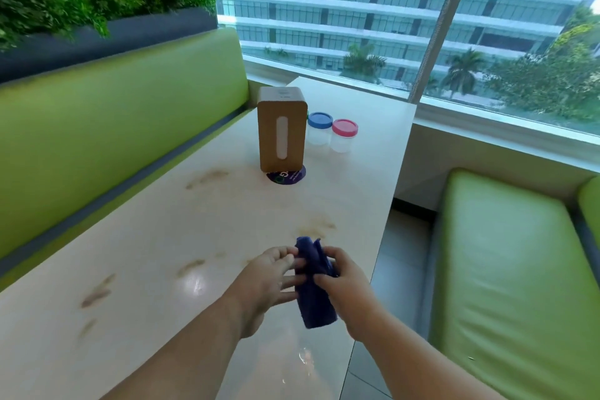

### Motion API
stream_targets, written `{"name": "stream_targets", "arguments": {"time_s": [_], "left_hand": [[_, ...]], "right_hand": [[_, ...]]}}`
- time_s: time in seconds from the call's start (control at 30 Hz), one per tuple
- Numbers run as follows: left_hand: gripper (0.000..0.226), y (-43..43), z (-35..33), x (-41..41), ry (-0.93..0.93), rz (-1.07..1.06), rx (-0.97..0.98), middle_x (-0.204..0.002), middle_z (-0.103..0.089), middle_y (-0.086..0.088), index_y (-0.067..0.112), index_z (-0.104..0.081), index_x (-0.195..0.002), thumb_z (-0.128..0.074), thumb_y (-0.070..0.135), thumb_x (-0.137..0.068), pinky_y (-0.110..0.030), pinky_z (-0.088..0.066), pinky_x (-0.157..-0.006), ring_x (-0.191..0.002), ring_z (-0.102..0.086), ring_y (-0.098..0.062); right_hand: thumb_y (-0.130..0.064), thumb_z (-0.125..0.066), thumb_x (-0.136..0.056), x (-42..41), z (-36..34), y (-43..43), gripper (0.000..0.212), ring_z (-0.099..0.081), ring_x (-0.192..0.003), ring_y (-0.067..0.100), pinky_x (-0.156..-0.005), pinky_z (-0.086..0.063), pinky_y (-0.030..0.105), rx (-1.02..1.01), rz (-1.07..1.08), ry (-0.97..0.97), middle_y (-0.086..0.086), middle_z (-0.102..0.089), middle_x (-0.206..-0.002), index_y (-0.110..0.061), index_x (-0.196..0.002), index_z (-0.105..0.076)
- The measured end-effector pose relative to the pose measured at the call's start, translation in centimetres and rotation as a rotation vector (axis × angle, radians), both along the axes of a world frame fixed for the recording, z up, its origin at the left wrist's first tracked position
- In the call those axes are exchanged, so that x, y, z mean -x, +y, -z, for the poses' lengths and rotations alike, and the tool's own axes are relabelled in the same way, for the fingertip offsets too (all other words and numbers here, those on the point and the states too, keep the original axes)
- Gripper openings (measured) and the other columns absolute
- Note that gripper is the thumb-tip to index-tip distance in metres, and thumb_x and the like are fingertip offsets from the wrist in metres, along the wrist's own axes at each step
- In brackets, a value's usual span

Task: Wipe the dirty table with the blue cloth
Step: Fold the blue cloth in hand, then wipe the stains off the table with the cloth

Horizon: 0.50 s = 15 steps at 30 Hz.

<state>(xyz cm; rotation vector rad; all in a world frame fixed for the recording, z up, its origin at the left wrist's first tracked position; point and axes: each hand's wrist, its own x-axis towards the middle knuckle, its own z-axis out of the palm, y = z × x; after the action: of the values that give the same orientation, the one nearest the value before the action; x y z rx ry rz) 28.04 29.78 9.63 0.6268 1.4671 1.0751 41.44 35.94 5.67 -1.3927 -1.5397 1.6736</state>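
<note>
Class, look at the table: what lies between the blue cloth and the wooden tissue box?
Head view: brown smears on bare table between blue cloth and wooden tissue box.

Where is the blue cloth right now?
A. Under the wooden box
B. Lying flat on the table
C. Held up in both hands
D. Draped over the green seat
C. The blue cloth is bunched between the left hand and the right hand, lifted above the table, whose brown smudges are not yet wiped.
</note>
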Motion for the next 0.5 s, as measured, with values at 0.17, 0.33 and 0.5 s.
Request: {"name": "stream_targets", "arguments": {"time_s": [0.17,0.33,0.5], "left_hand": [[0.021,1.4,1.5,2.8,0.148,-0.06,0.027,-0.113,-0.065,0.001,0.021,-0.053,-0.115,-0.042,0.024,-0.098,-0.032,-0.049,-0.087,-0.105,-0.062,-0.015],[0.017,4.3,3.6,5.2,0.311,-0.159,0.064,-0.109,-0.066,-0.002,0.021,-0.059,-0.105,-0.046,0.017,-0.096,-0.037,-0.046,-0.094,-0.104,-0.061,-0.02],[0.016,7.3,6.0,4.6,0.69,-0.116,0.047,-0.11,-0.064,0.005,0.024,-0.065,-0.101,-0.054,0.017,-0.091,-0.028,-0.044,-0.092,-0.106,-0.057,-0.014]], "right_hand": [[-0.015,-0.055,-0.087,-2.0,1.6,5.4,0.024,-0.064,-0.091,0.024,-0.084,-0.055,0.046,-0.007,0.168,-0.024,0.001,-0.067,-0.101,-0.038,-0.093,-0.058],[-0.02,-0.059,-0.085,-3.7,2.7,15.5,0.014,-0.063,-0.091,0.025,-0.081,-0.052,0.039,-0.253,0.303,-0.169,-0.003,-0.064,-0.091,-0.033,-0.089,-0.059],[-0.019,-0.058,-0.088,-3.7,4.5,23.2,0.031,-0.052,-0.094,0.018,-0.079,-0.035,0.023,-0.557,0.121,-0.483,0.0,-0.051,-0.106,-0.023,-0.119,-0.064]]}}
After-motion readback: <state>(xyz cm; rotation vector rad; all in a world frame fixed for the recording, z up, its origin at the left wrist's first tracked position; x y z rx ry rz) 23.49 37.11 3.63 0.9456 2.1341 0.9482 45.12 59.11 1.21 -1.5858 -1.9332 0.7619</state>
